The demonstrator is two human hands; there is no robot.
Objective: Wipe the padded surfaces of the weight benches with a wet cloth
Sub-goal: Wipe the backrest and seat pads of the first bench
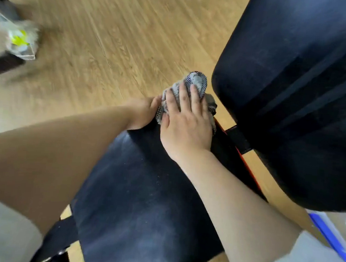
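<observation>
A black padded bench seat (140, 201) fills the lower middle of the view, with a faint dusty sheen. My right hand (186, 123) presses a crumpled grey cloth (196, 80) with a dark checked side onto the seat's far end. My left hand (142, 113) grips the left corner of that same end, thumb touching the cloth. The bench's black back pad (298, 90) rises at the right, apart from the seat across a gap.
Wooden floor (104, 39) lies beyond the bench. A blurred clear bag with something yellow (18, 40) sits on a dark block at the far left. Black and red frame bars (238, 141) link the pads. A blue and white object (331, 237) lies at the lower right.
</observation>
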